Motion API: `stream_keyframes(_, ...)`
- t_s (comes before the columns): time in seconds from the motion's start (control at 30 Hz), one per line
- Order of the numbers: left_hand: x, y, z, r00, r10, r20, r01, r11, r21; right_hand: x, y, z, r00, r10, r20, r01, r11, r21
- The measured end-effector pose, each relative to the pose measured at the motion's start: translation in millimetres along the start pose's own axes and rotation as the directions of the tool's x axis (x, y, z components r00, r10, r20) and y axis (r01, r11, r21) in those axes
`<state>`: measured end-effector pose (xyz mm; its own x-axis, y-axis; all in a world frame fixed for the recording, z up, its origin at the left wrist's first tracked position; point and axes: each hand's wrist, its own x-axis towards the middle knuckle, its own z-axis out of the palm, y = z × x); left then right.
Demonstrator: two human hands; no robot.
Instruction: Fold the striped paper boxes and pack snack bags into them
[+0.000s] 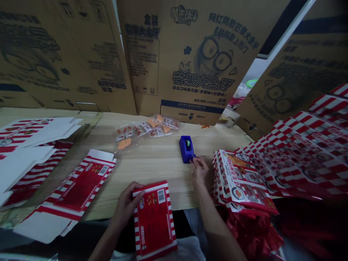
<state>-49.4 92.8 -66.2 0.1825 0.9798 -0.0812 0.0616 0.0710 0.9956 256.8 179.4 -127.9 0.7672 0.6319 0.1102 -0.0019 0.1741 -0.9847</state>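
My left hand (pixel 127 203) grips the left edge of a folded red-and-white striped box (pixel 153 220), held at the table's near edge over my lap. My right hand (pixel 199 169) reaches forward, its fingers pinched at the near end of a blue tape dispenser (pixel 187 149) on the wooden table (pixel 152 163). What the fingers pinch is too small to make out.
Flat striped box blanks (pixel 78 185) lie at left, with more in a stack (pixel 29 137) at the far left. Assembled boxes (pixel 244 181) pile up at right. Clear snack packets (pixel 146 130) lie mid-table. Large printed cardboard cartons (pixel 195 58) wall off the back.
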Motion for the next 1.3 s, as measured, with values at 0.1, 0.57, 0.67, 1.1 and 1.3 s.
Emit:
stream_keyframes(0.1, -1.4, -3.6, 4.4, 0.998, -0.060, -0.022, 0.058, 0.995, -0.076, -5.5, 8.2, -7.0, 1.000, 0.017, 0.023, -0.017, 1.000, 0.009)
stream_keyframes(0.57, 17.8, 18.4, 3.0, 0.987, 0.132, -0.090, -0.137, 0.989, -0.050, -7.1, -6.7, -8.2, 0.983, 0.092, 0.156, -0.093, 0.996, -0.003)
stream_keyframes(0.67, 33.7, 43.1, -13.9, 0.973, 0.224, -0.054, -0.217, 0.970, 0.112, -20.6, -30.5, -4.7, 0.939, 0.120, 0.322, -0.118, 0.993, -0.024)
stream_keyframes(1.1, 52.3, 49.0, -25.5, 0.876, 0.107, 0.470, -0.257, 0.928, 0.268, -80.3, -116.0, 67.8, -0.187, 0.210, 0.960, 0.392, 0.912, -0.123)
stream_keyframes(1.3, 49.0, 51.2, -33.8, 0.890, 0.128, 0.438, -0.255, 0.936, 0.243, -97.8, -102.0, 59.8, 0.114, 0.199, 0.973, 0.447, 0.865, -0.229)
